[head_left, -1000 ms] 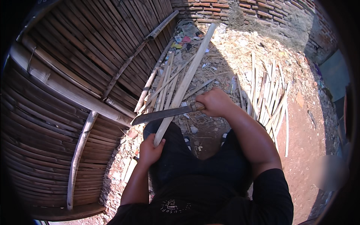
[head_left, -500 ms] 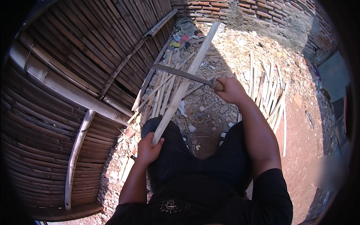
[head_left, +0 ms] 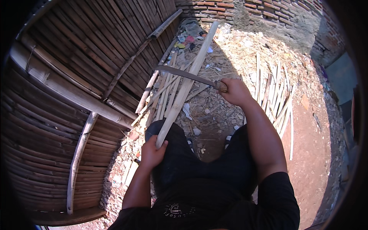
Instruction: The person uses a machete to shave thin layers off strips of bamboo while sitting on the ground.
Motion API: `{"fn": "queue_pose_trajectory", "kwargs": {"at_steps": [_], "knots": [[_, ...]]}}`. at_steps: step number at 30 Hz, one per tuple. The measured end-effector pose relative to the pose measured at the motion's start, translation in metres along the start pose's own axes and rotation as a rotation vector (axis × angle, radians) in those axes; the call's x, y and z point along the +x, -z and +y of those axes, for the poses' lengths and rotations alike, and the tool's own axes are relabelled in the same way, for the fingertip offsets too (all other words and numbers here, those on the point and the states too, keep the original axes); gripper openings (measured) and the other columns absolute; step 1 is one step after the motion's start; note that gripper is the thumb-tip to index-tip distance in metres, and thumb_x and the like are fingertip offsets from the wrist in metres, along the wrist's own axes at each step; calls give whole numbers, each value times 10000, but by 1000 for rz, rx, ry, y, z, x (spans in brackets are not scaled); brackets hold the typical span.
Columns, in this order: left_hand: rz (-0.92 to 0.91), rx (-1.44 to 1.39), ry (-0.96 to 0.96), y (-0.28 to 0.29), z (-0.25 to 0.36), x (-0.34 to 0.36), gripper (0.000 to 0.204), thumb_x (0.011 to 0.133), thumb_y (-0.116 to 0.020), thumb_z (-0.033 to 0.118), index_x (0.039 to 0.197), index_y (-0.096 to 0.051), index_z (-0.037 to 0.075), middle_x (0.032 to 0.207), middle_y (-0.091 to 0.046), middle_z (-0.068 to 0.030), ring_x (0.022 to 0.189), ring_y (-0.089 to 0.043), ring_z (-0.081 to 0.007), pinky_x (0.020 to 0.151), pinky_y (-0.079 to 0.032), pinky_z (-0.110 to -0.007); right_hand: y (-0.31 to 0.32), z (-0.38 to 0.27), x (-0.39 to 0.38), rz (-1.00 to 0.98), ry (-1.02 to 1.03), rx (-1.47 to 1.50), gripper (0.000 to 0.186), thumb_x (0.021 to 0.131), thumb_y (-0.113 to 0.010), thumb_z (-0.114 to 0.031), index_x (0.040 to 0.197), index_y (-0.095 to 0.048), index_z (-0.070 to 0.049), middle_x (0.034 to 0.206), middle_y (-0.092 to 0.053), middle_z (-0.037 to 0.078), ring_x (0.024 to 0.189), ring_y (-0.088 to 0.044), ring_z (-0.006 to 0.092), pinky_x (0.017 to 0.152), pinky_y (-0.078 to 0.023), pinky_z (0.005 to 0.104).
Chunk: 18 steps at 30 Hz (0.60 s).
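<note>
A long pale bamboo strip slants up and away from my left knee. My left hand is closed round its near end, thumb along the edge. In my right hand is the wooden handle of a machete. Its dark, slightly curved blade lies across the strip around mid-length, tip toward the left. Whether the edge has cut into the bamboo I cannot tell. The strip's far end reaches up near the brick wall.
A slatted bamboo wall with thick poles stands close on my left. Thin bamboo strips lie beneath the held one, and another pile is at the right. Rubble, straw and litter cover the ground up to the brick wall.
The far end of the bamboo strip has swung slightly left. Both hands keep their grips, and the machete stays nearly in place across the strip.
</note>
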<state>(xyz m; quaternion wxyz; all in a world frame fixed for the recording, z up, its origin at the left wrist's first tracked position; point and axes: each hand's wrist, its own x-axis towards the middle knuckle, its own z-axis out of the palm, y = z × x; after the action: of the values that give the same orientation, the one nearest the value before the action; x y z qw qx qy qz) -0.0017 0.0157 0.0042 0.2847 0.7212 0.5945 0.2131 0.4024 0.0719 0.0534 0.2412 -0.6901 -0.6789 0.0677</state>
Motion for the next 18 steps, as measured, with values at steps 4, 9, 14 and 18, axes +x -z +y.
{"fn": "queue_pose_trajectory", "kwargs": {"at_steps": [4, 9, 14, 18], "knots": [[-10, 45, -1, 1, 5, 0, 408, 952, -760, 347, 1179, -682, 17, 889, -749, -218, 796, -757, -352, 730, -579, -426, 15, 7, -3, -52, -107, 26, 368, 877, -781, -377, 1057, -695, -68, 915, -723, 223, 952, -702, 425, 830, -547, 543], [-22, 19, 5, 1, 4, 1, 409, 953, -759, 349, 1173, -682, 13, 898, -750, -216, 819, -757, -350, 738, -578, -423, -10, -19, -9, -120, 224, -118, 308, 813, -782, -294, 1042, -711, -100, 889, -735, 157, 940, -714, 394, 815, -556, 519], [12, -12, -31, -1, -7, 2, 409, 949, -763, 349, 1159, -685, 7, 890, -747, -217, 805, -751, -355, 732, -575, -428, -19, -57, -13, -217, 443, -235, 288, 776, -760, -255, 1029, -715, -124, 880, -740, 119, 939, -722, 371, 804, -560, 524], [14, 24, -34, 0, 1, 0, 408, 948, -764, 352, 1153, -685, 9, 872, -743, -219, 787, -748, -363, 719, -575, -437, -10, -24, -8, -120, 260, -81, 288, 819, -778, -275, 1027, -699, -91, 888, -732, 163, 909, -712, 391, 801, -549, 513]]}}
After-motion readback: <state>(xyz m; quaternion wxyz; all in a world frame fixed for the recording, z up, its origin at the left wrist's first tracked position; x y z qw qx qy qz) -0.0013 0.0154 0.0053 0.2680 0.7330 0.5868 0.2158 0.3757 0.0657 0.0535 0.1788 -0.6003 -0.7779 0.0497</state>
